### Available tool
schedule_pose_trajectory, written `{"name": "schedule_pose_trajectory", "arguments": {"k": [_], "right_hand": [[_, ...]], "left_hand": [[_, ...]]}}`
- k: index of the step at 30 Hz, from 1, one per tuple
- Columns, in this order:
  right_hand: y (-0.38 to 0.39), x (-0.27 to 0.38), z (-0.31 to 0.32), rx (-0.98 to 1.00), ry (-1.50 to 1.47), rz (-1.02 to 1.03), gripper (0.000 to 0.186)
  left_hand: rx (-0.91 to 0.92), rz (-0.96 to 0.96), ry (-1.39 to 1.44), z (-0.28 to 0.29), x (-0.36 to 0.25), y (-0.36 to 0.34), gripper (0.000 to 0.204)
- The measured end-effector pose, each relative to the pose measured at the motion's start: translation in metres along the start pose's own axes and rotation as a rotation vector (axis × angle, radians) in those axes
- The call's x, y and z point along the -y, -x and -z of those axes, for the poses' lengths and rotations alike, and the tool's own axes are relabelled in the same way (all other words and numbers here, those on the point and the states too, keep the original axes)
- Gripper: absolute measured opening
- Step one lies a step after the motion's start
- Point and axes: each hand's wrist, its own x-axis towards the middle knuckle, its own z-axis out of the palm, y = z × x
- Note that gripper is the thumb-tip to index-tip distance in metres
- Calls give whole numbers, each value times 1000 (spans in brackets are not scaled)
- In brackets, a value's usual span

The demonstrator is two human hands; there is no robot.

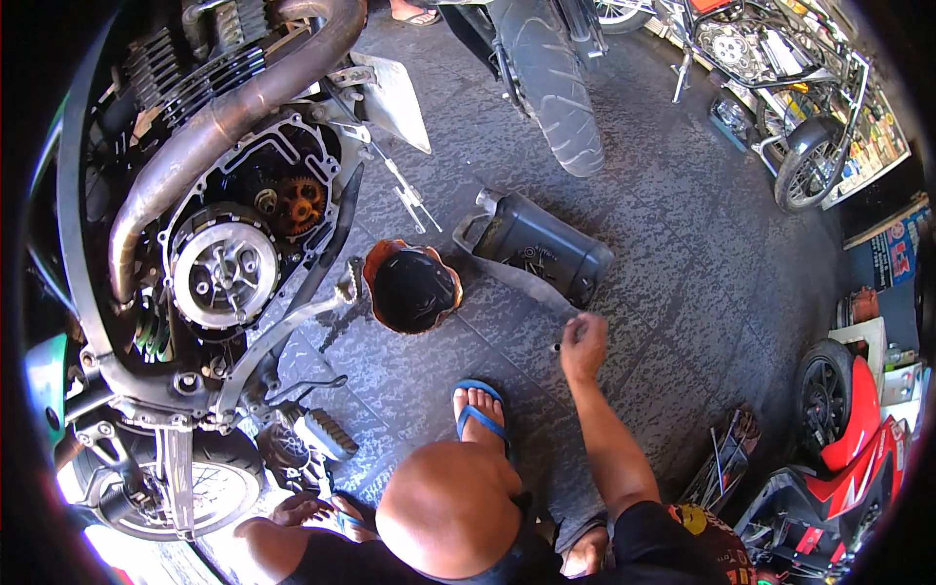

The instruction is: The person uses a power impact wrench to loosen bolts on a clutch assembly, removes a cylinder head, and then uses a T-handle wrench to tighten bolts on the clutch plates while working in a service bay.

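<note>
**Holding a grey strip (526,284) by a dark jug (558,244)**

Pinches the strip's near end in the right hand (583,346), fingers drawn together on it, arm stretched forward. Crosses the jug's near edge with the strip, far end close to the handle. Has the left hand (297,509) low by a bent knee, partly hidden; cannot tell its grip. Shows the jug lying on the floor (682,292), a ragged-rimmed bowl (378,311) to its left, then an open engine (226,270).
</note>
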Motion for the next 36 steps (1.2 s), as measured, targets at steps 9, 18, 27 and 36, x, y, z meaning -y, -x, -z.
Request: {"name": "schedule_pose_trajectory", "arguments": {"k": [9, 18, 27, 36], "right_hand": [[-140, 13, -21, 442, 325, 137, 28], [-164, 30, -90, 665, 386, 229, 34], [-167, -7, -108, 573, -523, -366, 25], [-164, 38, -112, 749, 126, 165, 50]], "left_hand": [[9, 82, 21, -31, -23, -54, 21], [-40, 149, 42, -31, -30, -81, 20], [-71, 152, 66, -31, -33, -90, 20], [-137, 163, 193, 28, 1, -65, 20]]}}
